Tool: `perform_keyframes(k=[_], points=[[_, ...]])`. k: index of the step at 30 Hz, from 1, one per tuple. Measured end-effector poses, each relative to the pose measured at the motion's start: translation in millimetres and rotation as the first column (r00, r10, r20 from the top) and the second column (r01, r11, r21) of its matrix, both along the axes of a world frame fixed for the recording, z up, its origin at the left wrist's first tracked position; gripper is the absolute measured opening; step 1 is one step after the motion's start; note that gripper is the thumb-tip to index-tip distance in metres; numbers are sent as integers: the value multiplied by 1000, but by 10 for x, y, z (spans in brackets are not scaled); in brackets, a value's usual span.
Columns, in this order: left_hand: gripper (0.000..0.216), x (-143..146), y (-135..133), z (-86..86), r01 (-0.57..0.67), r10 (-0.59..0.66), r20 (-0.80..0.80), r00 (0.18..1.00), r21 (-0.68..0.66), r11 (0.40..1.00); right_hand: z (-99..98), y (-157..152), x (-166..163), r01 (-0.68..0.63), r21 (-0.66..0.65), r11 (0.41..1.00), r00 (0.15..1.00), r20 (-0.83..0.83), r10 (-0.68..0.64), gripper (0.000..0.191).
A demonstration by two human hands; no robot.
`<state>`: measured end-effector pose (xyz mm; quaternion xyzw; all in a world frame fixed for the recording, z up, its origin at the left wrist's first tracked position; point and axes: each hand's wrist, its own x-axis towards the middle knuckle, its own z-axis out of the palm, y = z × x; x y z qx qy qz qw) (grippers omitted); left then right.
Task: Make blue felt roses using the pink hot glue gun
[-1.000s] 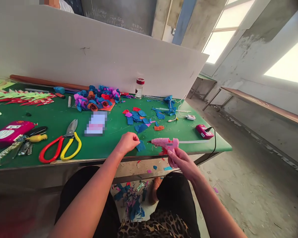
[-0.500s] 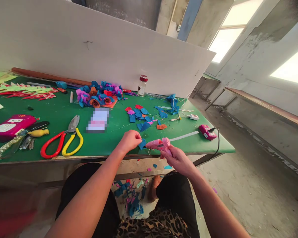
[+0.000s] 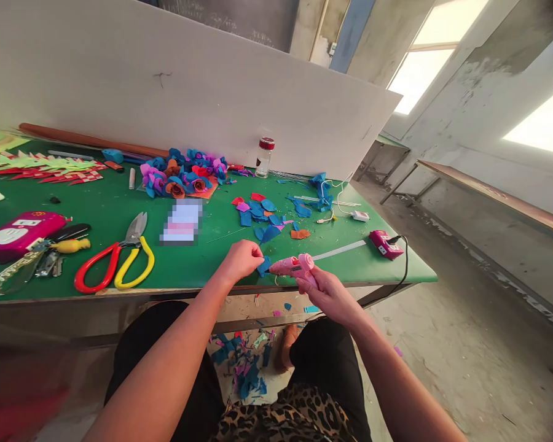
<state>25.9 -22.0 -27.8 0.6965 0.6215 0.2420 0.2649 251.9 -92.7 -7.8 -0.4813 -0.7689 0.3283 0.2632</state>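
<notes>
My right hand [image 3: 327,291] is wrapped round the handle of a pink hot glue gun [image 3: 292,266], its nozzle pointing left. A long whitish glue stick [image 3: 341,250] extends from behind the gun toward the right. Just left of the nozzle, my left hand [image 3: 242,259] is closed in a pinch on a small blue paper piece [image 3: 263,267]. The nozzle tip is at the edge of this piece; whether they touch I cannot tell. Beyond my hands lie loose blue paper petals [image 3: 258,212], with red, pink and orange ones among them.
On the green table [image 3: 216,255] are red-and-yellow-handled scissors [image 3: 131,255], a phone-like blurred rectangle [image 3: 183,221], paper flowers [image 3: 182,175] and a red-lidded jar [image 3: 264,158]. A magenta power box [image 3: 386,245] with a black cord sits right. Paper scraps [image 3: 249,368] litter the floor.
Hardly anything differs. My right hand and the glue gun have shifted very slightly up and left; my left hand still pinches the blue paper piece.
</notes>
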Motion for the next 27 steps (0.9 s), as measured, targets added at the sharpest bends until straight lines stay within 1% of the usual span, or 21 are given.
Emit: perform_keyframes(k=[4,12,18,22,27], points=[[8,4,-8,10,-1,1,-5,1000,0,1000,0,-2,-12,1,0,1000,1000,-16,-1,27],[9,-5,24,-29,9,-9,-8,1000,-2,1000,52,-18,-24,-6,19,1000,1000,8,6,27],[10,1,9,-16,14,-14,-7,1000,6,1000,98,-29,-27,-11,25,1000,999,36,10,29],[9,2,2,-9,13,-12,-4,1000,6,1000,137,-32,-45,-72,37,997,997,20,72,33],[8,0,5,-16,13,-13,-3,1000,3,1000,119,-24,-41,-45,36,998,999,5,45,31]])
